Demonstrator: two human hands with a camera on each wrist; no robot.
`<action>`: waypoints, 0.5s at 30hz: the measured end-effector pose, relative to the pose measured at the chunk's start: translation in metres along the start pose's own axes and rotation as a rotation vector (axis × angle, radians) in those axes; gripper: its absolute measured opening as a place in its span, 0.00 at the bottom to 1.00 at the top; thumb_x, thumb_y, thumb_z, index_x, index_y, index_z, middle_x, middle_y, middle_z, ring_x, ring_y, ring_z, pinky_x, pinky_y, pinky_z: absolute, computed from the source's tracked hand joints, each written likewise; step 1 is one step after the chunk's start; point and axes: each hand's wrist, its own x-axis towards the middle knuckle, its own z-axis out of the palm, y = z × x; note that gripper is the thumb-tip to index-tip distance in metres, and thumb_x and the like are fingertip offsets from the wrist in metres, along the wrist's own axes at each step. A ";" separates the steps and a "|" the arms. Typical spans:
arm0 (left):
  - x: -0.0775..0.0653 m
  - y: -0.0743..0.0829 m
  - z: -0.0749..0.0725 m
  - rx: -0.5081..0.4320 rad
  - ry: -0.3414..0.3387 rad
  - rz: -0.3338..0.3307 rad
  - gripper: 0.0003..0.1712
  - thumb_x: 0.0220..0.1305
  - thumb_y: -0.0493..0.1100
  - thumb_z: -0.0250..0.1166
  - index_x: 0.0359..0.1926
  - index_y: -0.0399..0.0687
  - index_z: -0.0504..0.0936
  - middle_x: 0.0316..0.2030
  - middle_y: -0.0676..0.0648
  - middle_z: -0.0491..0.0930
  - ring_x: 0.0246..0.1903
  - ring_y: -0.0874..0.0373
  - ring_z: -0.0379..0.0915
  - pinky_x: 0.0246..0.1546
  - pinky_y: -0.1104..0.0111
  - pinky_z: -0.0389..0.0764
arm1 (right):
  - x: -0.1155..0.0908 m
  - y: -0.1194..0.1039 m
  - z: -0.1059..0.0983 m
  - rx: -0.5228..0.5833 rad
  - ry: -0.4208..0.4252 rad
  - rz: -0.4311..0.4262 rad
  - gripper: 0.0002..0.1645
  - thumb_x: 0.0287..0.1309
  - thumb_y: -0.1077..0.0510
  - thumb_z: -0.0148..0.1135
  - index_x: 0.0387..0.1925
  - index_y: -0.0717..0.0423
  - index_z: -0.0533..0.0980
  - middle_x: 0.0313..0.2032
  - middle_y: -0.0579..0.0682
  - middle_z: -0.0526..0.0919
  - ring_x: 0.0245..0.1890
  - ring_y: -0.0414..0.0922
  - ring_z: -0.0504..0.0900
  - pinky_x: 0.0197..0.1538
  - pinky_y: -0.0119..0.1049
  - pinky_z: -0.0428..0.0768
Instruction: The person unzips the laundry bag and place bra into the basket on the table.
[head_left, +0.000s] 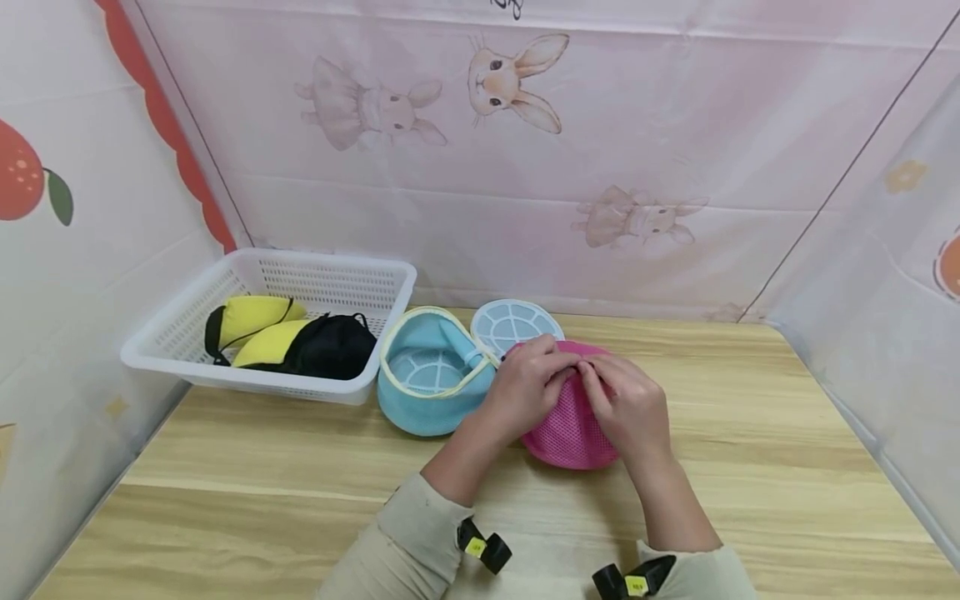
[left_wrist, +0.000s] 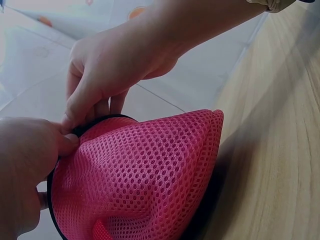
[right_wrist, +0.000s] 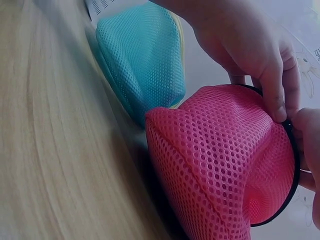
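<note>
A pink mesh laundry bag (head_left: pixel 572 433) with a black rim stands on the table, held between both hands. My left hand (head_left: pixel 525 387) pinches the rim (left_wrist: pixel 51 200) with thumb and fingers. Close beside it, my right hand (head_left: pixel 628 408) pinches the same rim, the fingertips of the two hands nearly meeting. The bag's mesh wall bulges and creases below them. Left of the pink bag is a blue mesh bag (head_left: pixel 420 417) with yellow trim, its top open and a ribbed round base inside. What lies between the pinching fingertips is mostly hidden.
A white perforated basket (head_left: pixel 247 375) stands at the left, holding yellow-and-black cloth items (head_left: pixel 330 346). Behind the bags lies a light blue ribbed disc (head_left: pixel 513 321), partly covered by my left hand. A printed curtain (head_left: pixel 450 208) bounds the wooden table's (head_left: pixel 750 467) back.
</note>
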 end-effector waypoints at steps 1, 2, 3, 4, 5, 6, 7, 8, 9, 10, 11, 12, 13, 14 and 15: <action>0.000 0.000 0.000 0.003 -0.002 0.002 0.10 0.64 0.38 0.66 0.45 0.50 0.88 0.28 0.52 0.73 0.28 0.62 0.68 0.31 0.74 0.69 | 0.000 0.000 0.000 -0.007 0.003 -0.005 0.06 0.54 0.64 0.69 0.35 0.64 0.86 0.35 0.57 0.89 0.39 0.53 0.88 0.44 0.47 0.84; 0.000 0.000 0.000 0.005 -0.003 0.003 0.10 0.65 0.37 0.65 0.45 0.51 0.88 0.28 0.52 0.73 0.28 0.61 0.68 0.31 0.74 0.69 | 0.000 0.000 0.000 -0.017 0.003 -0.009 0.06 0.55 0.64 0.69 0.34 0.64 0.86 0.34 0.57 0.89 0.39 0.53 0.88 0.43 0.47 0.84; 0.000 0.000 0.000 0.009 -0.003 0.006 0.11 0.65 0.36 0.65 0.45 0.51 0.88 0.28 0.52 0.72 0.28 0.61 0.68 0.31 0.74 0.69 | 0.000 -0.001 -0.001 -0.026 0.003 -0.012 0.06 0.55 0.64 0.69 0.34 0.64 0.86 0.34 0.57 0.89 0.38 0.53 0.88 0.43 0.47 0.84; -0.001 -0.001 0.000 0.012 -0.002 0.008 0.12 0.65 0.35 0.64 0.46 0.51 0.88 0.28 0.52 0.72 0.29 0.61 0.67 0.31 0.74 0.68 | 0.001 -0.001 -0.001 -0.032 0.005 -0.015 0.06 0.55 0.64 0.69 0.34 0.64 0.86 0.34 0.57 0.89 0.38 0.53 0.88 0.43 0.47 0.84; -0.001 -0.001 0.000 0.017 0.000 0.012 0.13 0.64 0.34 0.63 0.46 0.52 0.88 0.28 0.51 0.72 0.29 0.60 0.67 0.30 0.73 0.68 | 0.001 -0.001 -0.001 -0.037 0.008 -0.018 0.06 0.55 0.64 0.68 0.34 0.65 0.86 0.34 0.57 0.89 0.38 0.54 0.88 0.43 0.47 0.84; -0.001 -0.001 0.000 0.020 0.003 0.015 0.14 0.64 0.33 0.63 0.46 0.52 0.88 0.28 0.51 0.71 0.28 0.60 0.67 0.30 0.73 0.68 | 0.001 -0.001 -0.001 -0.040 0.009 -0.018 0.06 0.55 0.64 0.68 0.34 0.65 0.86 0.34 0.57 0.89 0.38 0.54 0.88 0.42 0.47 0.84; -0.001 -0.001 0.000 0.024 0.004 0.016 0.15 0.64 0.33 0.63 0.46 0.53 0.88 0.28 0.51 0.71 0.29 0.60 0.67 0.30 0.73 0.68 | 0.001 -0.002 -0.002 -0.042 0.009 -0.018 0.06 0.55 0.64 0.68 0.34 0.65 0.86 0.34 0.57 0.89 0.37 0.54 0.88 0.42 0.46 0.84; -0.001 -0.001 0.001 0.024 0.006 0.015 0.15 0.64 0.32 0.63 0.46 0.53 0.88 0.28 0.51 0.71 0.29 0.60 0.66 0.30 0.73 0.68 | 0.001 -0.002 -0.002 -0.044 0.010 -0.019 0.06 0.55 0.64 0.68 0.34 0.65 0.86 0.34 0.57 0.89 0.37 0.54 0.88 0.42 0.46 0.84; -0.001 -0.001 0.001 0.026 0.006 0.014 0.16 0.63 0.32 0.63 0.46 0.53 0.88 0.28 0.51 0.70 0.29 0.60 0.66 0.30 0.72 0.67 | 0.001 -0.002 -0.002 -0.041 0.015 -0.019 0.06 0.55 0.64 0.68 0.34 0.65 0.86 0.34 0.57 0.89 0.37 0.54 0.88 0.42 0.47 0.85; -0.001 -0.001 0.001 0.027 0.006 0.012 0.16 0.63 0.32 0.63 0.46 0.54 0.88 0.27 0.51 0.70 0.29 0.60 0.66 0.30 0.72 0.67 | 0.001 -0.002 -0.002 -0.039 0.020 -0.019 0.06 0.54 0.64 0.69 0.34 0.65 0.86 0.34 0.58 0.89 0.37 0.54 0.88 0.41 0.47 0.85; -0.001 -0.002 0.001 0.029 0.006 0.010 0.17 0.63 0.32 0.62 0.46 0.54 0.88 0.27 0.51 0.70 0.29 0.59 0.66 0.30 0.72 0.67 | 0.001 -0.002 -0.002 -0.037 0.022 -0.020 0.06 0.54 0.65 0.69 0.33 0.65 0.86 0.34 0.58 0.89 0.36 0.54 0.88 0.41 0.47 0.85; -0.001 -0.002 0.000 0.030 0.005 0.007 0.17 0.63 0.31 0.62 0.47 0.55 0.88 0.27 0.51 0.70 0.29 0.59 0.66 0.30 0.72 0.67 | 0.001 -0.002 -0.002 -0.036 0.025 -0.021 0.06 0.54 0.65 0.69 0.33 0.65 0.86 0.34 0.58 0.89 0.36 0.54 0.88 0.41 0.47 0.85; -0.002 -0.002 0.000 0.032 0.005 0.004 0.18 0.62 0.31 0.62 0.47 0.55 0.88 0.27 0.51 0.70 0.29 0.59 0.66 0.30 0.72 0.67 | 0.001 -0.002 -0.002 -0.035 0.027 -0.022 0.06 0.54 0.65 0.69 0.34 0.65 0.86 0.34 0.58 0.89 0.36 0.54 0.88 0.41 0.47 0.85; -0.002 -0.002 0.000 0.034 0.005 0.001 0.19 0.62 0.30 0.62 0.47 0.56 0.88 0.27 0.51 0.70 0.29 0.59 0.66 0.30 0.72 0.67 | 0.002 -0.002 -0.002 -0.036 0.029 -0.024 0.06 0.54 0.65 0.69 0.34 0.65 0.86 0.34 0.58 0.89 0.36 0.54 0.88 0.41 0.47 0.85; -0.002 -0.002 0.000 0.036 0.003 -0.003 0.20 0.62 0.30 0.62 0.47 0.56 0.88 0.27 0.51 0.70 0.29 0.59 0.66 0.29 0.72 0.67 | 0.002 -0.002 -0.002 -0.032 0.033 -0.024 0.06 0.54 0.65 0.69 0.34 0.65 0.86 0.34 0.57 0.89 0.36 0.54 0.88 0.41 0.47 0.85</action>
